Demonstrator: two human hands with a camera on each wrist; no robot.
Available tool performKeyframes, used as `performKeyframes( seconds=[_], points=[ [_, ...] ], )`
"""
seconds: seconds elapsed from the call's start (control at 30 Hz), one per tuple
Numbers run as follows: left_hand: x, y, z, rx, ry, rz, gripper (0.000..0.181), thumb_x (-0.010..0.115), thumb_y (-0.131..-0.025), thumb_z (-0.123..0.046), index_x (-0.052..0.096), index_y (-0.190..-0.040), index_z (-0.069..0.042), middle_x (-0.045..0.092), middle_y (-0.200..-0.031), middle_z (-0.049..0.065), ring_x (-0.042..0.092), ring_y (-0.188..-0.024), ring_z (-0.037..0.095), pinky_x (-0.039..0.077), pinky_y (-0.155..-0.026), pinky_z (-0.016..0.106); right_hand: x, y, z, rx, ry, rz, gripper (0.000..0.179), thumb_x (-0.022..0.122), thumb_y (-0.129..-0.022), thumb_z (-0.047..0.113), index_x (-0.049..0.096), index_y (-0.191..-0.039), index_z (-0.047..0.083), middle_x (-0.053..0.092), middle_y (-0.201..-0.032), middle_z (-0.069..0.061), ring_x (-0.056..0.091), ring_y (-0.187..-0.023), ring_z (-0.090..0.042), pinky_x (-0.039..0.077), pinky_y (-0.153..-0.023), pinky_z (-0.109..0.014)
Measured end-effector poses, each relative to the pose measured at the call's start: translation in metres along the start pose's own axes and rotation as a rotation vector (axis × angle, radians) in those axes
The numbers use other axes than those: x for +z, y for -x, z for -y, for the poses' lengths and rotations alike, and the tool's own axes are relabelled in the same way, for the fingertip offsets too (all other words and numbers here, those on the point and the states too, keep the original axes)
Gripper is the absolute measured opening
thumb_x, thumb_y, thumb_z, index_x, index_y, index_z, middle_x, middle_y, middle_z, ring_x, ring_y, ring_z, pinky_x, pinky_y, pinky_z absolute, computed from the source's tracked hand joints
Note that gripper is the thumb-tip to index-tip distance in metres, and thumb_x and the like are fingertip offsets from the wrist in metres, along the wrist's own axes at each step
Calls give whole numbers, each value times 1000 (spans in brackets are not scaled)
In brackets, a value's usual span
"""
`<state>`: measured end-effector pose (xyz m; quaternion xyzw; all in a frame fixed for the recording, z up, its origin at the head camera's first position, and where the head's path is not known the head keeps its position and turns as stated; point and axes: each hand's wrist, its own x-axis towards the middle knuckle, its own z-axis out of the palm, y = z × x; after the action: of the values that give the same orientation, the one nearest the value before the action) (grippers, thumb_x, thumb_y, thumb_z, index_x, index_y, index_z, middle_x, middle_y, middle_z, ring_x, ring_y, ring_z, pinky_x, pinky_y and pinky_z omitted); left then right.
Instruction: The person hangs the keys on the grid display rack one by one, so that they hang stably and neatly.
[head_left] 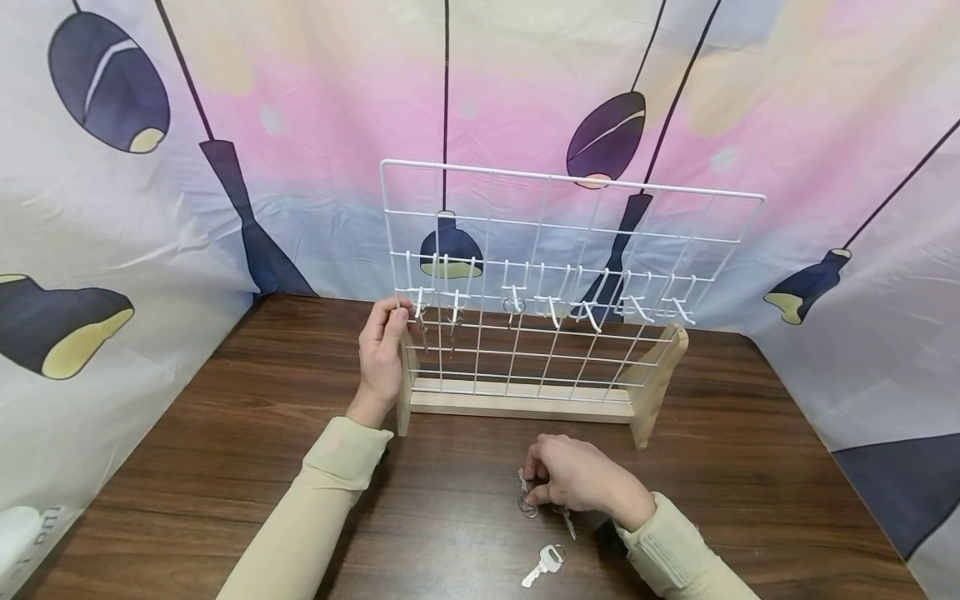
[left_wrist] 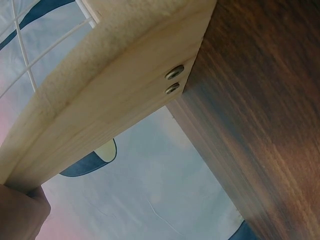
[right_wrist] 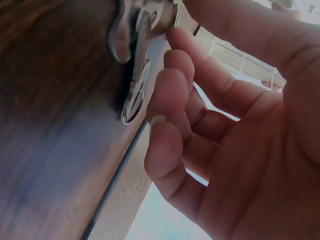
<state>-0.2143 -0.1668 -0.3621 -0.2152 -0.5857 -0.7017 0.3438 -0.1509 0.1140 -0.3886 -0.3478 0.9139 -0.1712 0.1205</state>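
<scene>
A white wire grid display rack (head_left: 573, 187) on a wooden stand stands on the table. My left hand (head_left: 382, 346) grips the rack's left side, at the top of its wooden end piece (left_wrist: 115, 80). In the head view, keys hang from hooks at the left, among them one key (head_left: 453, 329); a ring (head_left: 513, 306) hangs on the third hook. My right hand (head_left: 581, 475) is low over the table, thumb and forefinger apart at a key (head_left: 522, 481) with a ring. Under that hand lies another key (head_left: 568, 523). A third key (head_left: 545, 565) lies nearer me.
Several white hooks (head_left: 588, 315) line the grid's middle, sticking out toward me. The dark wooden table (head_left: 247, 467) has a patterned cloth (head_left: 322, 100) behind it and at the sides. A white object (head_left: 18, 537) shows at the lower left edge.
</scene>
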Motion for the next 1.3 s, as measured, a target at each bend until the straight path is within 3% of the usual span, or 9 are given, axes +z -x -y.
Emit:
performKeyframes(
  seconds=[0.2,0.53,0.67,0.77,0.97,1.3],
  points=[
    [0,0,-1,6,9,-3,19,40,-102,-3,59,-105,-5,58,-95,3,57,-79,14,49,-76,26,1,0,1,-4,1,10,21,82,-77,28,61,-74,25,50,-66,15,46,-59,-1,41,-53,-25],
    [0,0,-1,11,4,-5,18,41,-102,-5,59,-105,-7,57,-96,3,56,-80,15,49,-75,26,4,3,4,-29,52,4,18,79,-80,24,63,-73,24,49,-66,17,46,-59,0,41,-52,-24],
    [0,0,-1,14,-7,-6,18,41,-103,-6,59,-104,-8,54,-96,17,56,-81,15,49,-75,27,4,3,5,-37,68,-2,16,78,-80,22,64,-75,23,49,-68,16,46,-60,0,41,-53,-24],
    [0,0,-1,8,-12,-7,18,41,-103,-5,58,-105,-5,53,-96,20,56,-81,15,48,-75,28,4,4,5,-39,74,-7,16,78,-80,23,64,-75,24,50,-68,16,46,-61,0,41,-53,-24],
    [1,1,-2,-2,3,-3,18,40,-103,-3,58,-105,-2,57,-97,4,56,-80,14,49,-75,28,2,6,7,-31,73,7,23,81,-77,33,60,-71,26,49,-64,17,46,-59,0,40,-52,-25],
    [1,-1,-1,9,-21,-1,22,41,-103,-5,51,-105,14,56,-97,5,55,-82,14,48,-75,26,2,7,7,-23,96,22,20,81,-77,27,61,-74,25,49,-65,18,46,-59,0,41,-52,-25]
  ],
)
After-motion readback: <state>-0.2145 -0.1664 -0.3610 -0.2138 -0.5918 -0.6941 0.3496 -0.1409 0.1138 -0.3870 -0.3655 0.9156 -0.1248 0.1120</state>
